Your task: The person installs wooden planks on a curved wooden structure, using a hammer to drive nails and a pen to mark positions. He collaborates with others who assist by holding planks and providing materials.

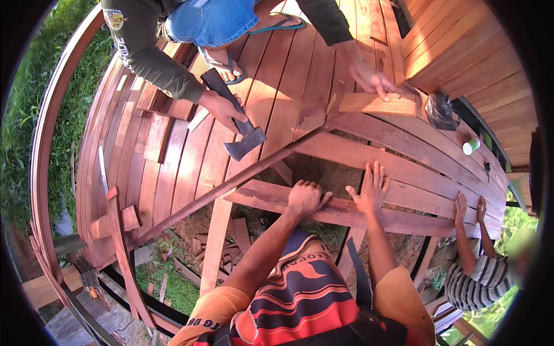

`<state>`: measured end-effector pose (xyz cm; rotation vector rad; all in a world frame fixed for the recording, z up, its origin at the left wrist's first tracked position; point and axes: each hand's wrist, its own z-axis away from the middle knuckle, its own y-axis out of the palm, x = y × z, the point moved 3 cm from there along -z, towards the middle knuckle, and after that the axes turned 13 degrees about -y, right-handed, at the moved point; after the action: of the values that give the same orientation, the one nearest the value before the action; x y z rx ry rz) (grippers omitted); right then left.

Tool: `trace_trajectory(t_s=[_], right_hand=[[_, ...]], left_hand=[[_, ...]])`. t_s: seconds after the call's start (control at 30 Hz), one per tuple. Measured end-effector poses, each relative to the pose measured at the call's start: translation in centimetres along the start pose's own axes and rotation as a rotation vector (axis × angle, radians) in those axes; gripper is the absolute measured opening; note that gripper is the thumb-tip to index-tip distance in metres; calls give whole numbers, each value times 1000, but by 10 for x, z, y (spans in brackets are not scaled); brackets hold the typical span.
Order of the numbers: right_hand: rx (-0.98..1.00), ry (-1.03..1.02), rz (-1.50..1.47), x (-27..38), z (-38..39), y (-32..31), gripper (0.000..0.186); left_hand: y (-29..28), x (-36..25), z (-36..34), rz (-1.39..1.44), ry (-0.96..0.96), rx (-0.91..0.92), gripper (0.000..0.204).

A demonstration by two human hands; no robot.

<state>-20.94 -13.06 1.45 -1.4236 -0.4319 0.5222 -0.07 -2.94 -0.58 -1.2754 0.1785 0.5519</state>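
Note:
A reddish-brown plank (259, 194) lies across the open frame in front of me. My left hand (304, 199) is closed over it, fingers curled on its far side and thumb pointing right. My right hand (370, 193) rests a little farther right, its fingers spread and stretched over the plank and towards the neighbouring board (332, 150). Across from me a co-worker holds a dark hatchet (245, 143), head down, in one hand (222, 109). That person's other hand (375, 78) presses on a short wood block (375, 104).
At right another person in a striped shirt has both hands (460, 210) on the boards. A gap (314, 167) in the decking shows ground and wood offcuts (231, 248) below. A black plastic bag (441, 109) and a white-green container (471, 146) sit by the wall. Loose wood pieces (157, 138) lie left.

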Motion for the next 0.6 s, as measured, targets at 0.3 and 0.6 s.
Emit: trace_trajectory(t_s=[0.3, 0.6], right_hand=[[-23, 28, -76, 18, -21, -8, 120], [72, -28, -219, 4, -55, -21, 129]], left_hand=[[-25, 26, 34, -101, -5, -255, 62], [-14, 46, 74, -154, -64, -85, 70]])
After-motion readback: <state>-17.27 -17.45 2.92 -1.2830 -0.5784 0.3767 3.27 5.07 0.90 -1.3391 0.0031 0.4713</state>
